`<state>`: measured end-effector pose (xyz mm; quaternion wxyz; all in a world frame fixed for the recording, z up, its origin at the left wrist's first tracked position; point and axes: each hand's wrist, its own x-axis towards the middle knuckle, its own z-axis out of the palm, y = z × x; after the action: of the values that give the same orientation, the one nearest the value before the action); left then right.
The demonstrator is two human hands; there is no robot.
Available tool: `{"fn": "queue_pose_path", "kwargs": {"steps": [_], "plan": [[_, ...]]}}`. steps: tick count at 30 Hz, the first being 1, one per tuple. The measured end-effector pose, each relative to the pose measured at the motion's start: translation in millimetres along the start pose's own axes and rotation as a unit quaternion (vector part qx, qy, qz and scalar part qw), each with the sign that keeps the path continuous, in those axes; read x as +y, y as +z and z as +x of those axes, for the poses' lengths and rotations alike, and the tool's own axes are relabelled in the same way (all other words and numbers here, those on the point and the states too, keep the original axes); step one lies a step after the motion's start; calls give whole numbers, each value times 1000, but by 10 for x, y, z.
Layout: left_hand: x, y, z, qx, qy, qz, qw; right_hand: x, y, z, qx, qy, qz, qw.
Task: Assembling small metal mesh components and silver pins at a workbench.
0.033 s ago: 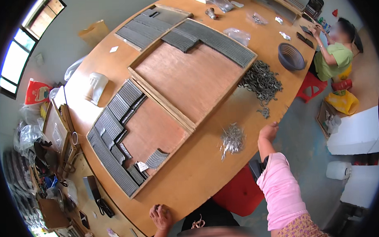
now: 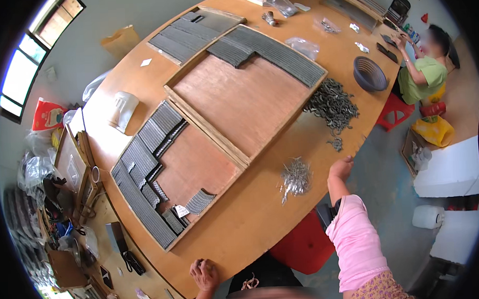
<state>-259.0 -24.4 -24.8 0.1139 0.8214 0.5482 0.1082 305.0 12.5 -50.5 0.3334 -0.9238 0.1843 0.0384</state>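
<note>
My left hand (image 2: 204, 275) rests at the near edge of the table (image 2: 242, 223), its fingers loosely bent and a little apart, with nothing seen in it. Farther right, my right hand (image 2: 341, 168) is closed at the table's edge, and its fingertips are partly hidden. Close to it lie a heap of thin silvery metal pins (image 2: 296, 177) and a larger pile of small dark grey curved pieces (image 2: 333, 104). Two shallow wooden trays stand side by side: the nearer tray (image 2: 202, 224) and the farther tray (image 2: 217, 103). Both hold rows of dark grey strips (image 2: 139, 158).
Behind stands another tray of grey strips (image 2: 185, 35). A purple-grey basket (image 2: 369, 74) sits at the right, near a seated person in green (image 2: 421, 77). A red stool (image 2: 301, 245) is under the near edge. A cluttered side bench (image 2: 112, 212) adjoins the left.
The view has shifted very slightly. Both hands keep their places at the table edge, and the trays and piles look the same.
</note>
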Motion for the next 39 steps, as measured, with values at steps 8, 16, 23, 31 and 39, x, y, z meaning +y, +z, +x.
{"fn": "queue_pose_path", "kwargs": {"steps": [8, 16, 23, 31, 39], "plan": [[7, -64, -27, -3, 1, -14, 1000, -21, 21, -29, 7, -2, 8, 1000], [89, -178, 35, 7, 18, -41, 999, -2, -51, 48, 21, 2, -2, 1000], [22, -228, -20, -18, -5, -43, 999, -74, 86, -102, 14, -3, -40, 999], [48, -189, 20, -31, -9, -41, 999, 197, 172, 315, 66, -65, -17, 996], [-2, -202, 6, -22, 13, -42, 999, 0, 319, 506, 68, -131, -50, 988]]}}
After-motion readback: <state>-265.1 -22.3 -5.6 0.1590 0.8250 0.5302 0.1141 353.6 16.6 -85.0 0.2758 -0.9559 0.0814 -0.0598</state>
